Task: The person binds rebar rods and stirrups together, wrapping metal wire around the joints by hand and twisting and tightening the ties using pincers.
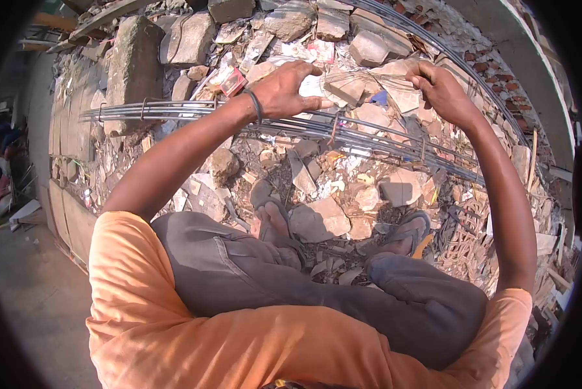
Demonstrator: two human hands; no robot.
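Note:
My right hand [439,91], at the upper right, pinches one end of a bundle of thin wires [382,78]. The wires stretch leftward toward my left hand [284,89]. That hand is spread, its thumb and fingers apart around the wires' left ends, and no grip on them shows. A dark band circles my left wrist. Below both hands lies a long bundle of steel bars [362,137], running from the left to the lower right. Wire ties [334,127] loop around the bars at several places.
Broken concrete and stones [320,219] cover the ground around my sandalled feet. A concrete block [134,71] stands under the bars' left end. More long bars [459,58] curve along the upper right beside a concrete beam [531,78]. Paved floor [38,285] lies at the left.

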